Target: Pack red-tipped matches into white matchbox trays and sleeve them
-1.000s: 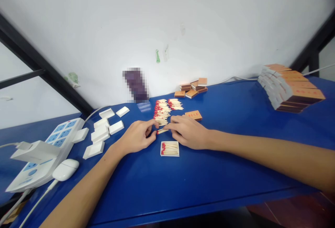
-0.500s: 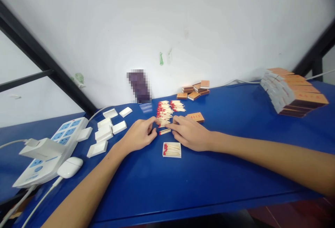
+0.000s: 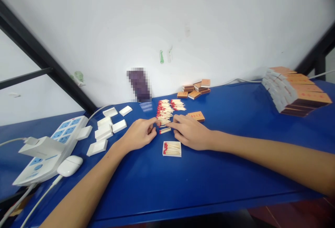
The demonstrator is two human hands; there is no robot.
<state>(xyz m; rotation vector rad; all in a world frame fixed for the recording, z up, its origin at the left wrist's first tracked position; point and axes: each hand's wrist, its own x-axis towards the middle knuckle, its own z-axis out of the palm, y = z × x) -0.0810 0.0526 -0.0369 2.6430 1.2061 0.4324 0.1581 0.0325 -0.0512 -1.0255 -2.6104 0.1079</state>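
On the blue table [image 3: 209,172] my left hand [image 3: 138,134] and my right hand [image 3: 190,131] meet at a small bundle of matches [image 3: 164,129]. Fingertips of both hands pinch its two ends. Just behind lies a loose pile of red-tipped matches [image 3: 164,111]. In front of my hands an open white matchbox tray [image 3: 172,149] holds several matches. An orange matchbox sleeve [image 3: 196,116] lies behind my right hand.
Several empty white trays [image 3: 104,134] lie at the left, beside a white power strip [image 3: 49,147] with a plug and an earbud case [image 3: 69,165]. Small orange boxes [image 3: 195,90] sit near the wall. A big stack of boxes [image 3: 295,93] stands far right.
Both hands stay at the small bundle of matches; the fingers shift only slightly. The camera view has moved a little.
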